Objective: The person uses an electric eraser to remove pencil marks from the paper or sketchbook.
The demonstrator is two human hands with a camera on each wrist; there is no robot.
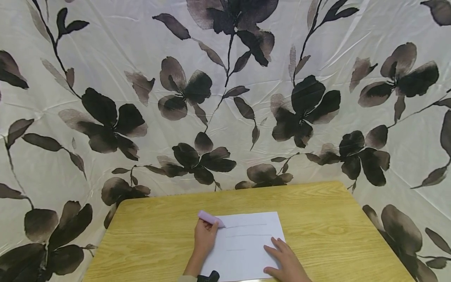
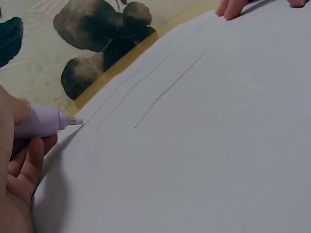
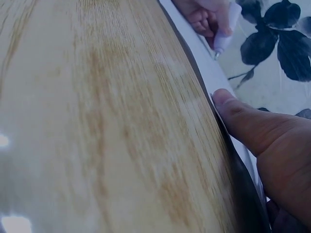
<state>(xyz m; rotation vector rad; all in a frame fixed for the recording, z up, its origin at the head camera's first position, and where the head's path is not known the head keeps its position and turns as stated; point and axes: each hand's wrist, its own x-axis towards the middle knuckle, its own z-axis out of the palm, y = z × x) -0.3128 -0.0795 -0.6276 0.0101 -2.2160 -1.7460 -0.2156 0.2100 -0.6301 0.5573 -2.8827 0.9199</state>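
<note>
In the head view my left hand (image 1: 205, 237) grips a thick lilac pen-shaped tool with a narrow tip, which looks like an electric eraser (image 1: 210, 218). In the left wrist view, the pale tip of the electric eraser (image 2: 74, 121) is at the left end of the farthest thin line on a white sheet of paper (image 1: 243, 262). Three thin grey lines run across the sheet, the nearest one shorter. My right hand (image 1: 287, 260) rests with spread fingers on the sheet's right side; its thumb (image 3: 238, 114) lies near the paper's edge.
The sheet lies on a wood-grain table (image 1: 151, 235), which extends on both sides of it. Behind the table hangs a pale cloth with dark flowers (image 1: 195, 162). A black strap (image 1: 209, 276) circles the left wrist.
</note>
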